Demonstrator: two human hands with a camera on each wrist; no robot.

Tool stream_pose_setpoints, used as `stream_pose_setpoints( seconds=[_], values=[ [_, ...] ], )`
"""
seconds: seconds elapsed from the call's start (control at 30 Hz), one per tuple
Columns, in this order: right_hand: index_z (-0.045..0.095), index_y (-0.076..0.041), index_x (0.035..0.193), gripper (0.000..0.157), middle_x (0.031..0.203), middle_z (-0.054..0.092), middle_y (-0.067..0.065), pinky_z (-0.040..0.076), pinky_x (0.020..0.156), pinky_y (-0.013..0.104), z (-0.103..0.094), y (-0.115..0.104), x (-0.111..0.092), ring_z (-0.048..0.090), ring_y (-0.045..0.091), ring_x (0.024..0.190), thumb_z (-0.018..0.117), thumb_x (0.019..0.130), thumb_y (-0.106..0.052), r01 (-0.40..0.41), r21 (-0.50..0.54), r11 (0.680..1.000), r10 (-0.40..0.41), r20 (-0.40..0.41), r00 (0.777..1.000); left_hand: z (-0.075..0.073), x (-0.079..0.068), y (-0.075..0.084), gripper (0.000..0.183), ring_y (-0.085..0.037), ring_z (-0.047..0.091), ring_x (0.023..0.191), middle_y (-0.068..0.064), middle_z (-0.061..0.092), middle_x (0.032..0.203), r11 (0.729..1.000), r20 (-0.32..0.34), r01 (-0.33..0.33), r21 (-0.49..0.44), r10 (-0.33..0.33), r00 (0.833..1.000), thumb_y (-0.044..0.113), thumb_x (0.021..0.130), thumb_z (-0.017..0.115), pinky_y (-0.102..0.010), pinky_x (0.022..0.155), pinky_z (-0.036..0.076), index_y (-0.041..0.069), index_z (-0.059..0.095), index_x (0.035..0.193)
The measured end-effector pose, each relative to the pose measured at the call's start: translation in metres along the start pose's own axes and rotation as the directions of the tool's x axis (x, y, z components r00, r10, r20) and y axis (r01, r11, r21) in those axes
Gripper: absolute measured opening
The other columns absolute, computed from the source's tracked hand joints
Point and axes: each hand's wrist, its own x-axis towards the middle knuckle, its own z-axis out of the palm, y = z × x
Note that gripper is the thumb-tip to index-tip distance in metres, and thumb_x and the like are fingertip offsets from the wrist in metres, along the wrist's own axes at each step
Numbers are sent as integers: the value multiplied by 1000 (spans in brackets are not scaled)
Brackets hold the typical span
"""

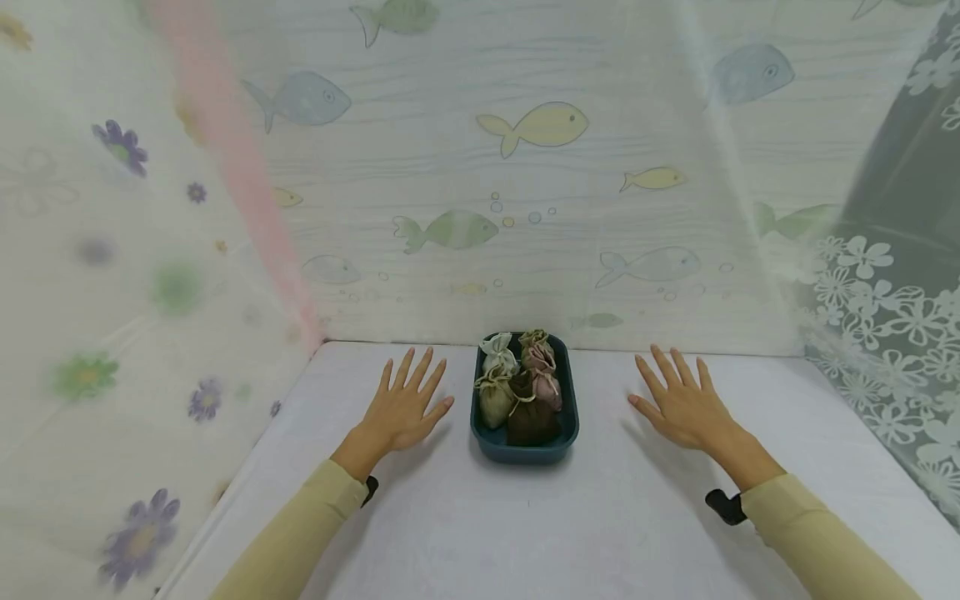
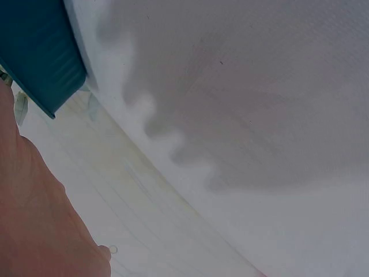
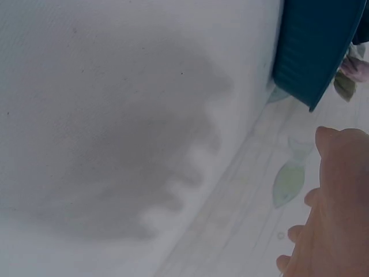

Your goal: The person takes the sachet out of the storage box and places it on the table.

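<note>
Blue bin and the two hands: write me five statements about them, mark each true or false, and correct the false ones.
1. Several cloth pouches sit inside the blue bin. True.
2. The left hand grips a pouch. False: it holds nothing; its fingers are spread, and it is apart from the bin.
3. The right hand is across the bin from the left hand. True.
4. The white pouch lies at the bin's near end. False: it is at the far end; the dark brown pouch is at the near end.
5. The bin stands on a white surface. True.
</note>
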Motion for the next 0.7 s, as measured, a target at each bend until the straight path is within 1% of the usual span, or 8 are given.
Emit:
stream_pose_setpoints(
  seconds=[0.27, 0.37, 0.47, 0.57, 0.7],
  values=[
    [28, -1, 161, 73, 166, 15, 29, 3, 117, 74, -8, -8, -1, 8, 53, 152, 44, 108, -49, -18, -22, 1000, 19, 51, 999, 0, 0, -1, 72, -41, 1, 157, -12, 6, 172, 1000, -24, -11, -14, 11, 1000, 59, 108, 26, -65, 122, 2, 15, 20, 166],
    [28, -1, 161, 73, 166, 15, 29, 2, 117, 74, -9, -10, -1, 8, 53, 152, 44, 108, -49, -14, -18, 1000, 15, 51, 999, 0, -1, -1, 73, -40, 0, 157, -11, 4, 173, 1000, -17, -10, -20, 9, 1000, 60, 108, 25, -65, 123, 1, 16, 18, 166],
    [29, -2, 161, 73, 166, 16, 28, 3, 118, 73, -8, -12, -1, 9, 53, 152, 44, 108, -50, 2, -10, 1000, -1, 27, 1000, 0, -1, 0, 74, -39, -2, 158, -9, 2, 173, 999, -21, -9, -37, 8, 1000, 61, 108, 25, -64, 123, 0, 17, 17, 166],
    [32, -1, 159, 73, 165, 20, 29, 6, 118, 73, -5, -14, -1, 13, 53, 150, 48, 106, -49, 25, 8, 1000, -25, -20, 999, -1, -1, 2, 74, -38, -3, 158, -9, 3, 173, 998, -25, -18, -58, 16, 1000, 61, 108, 26, -64, 123, 1, 17, 17, 166],
    [34, 0, 157, 74, 163, 24, 30, 10, 117, 73, -4, -17, 1, 17, 54, 149, 54, 104, -47, 50, 74, 996, -44, -79, 996, -2, 1, 7, 75, -39, -3, 157, -10, 5, 173, 996, -23, -38, -75, 36, 999, 62, 107, 26, -65, 123, 3, 17, 16, 166]
  ],
)
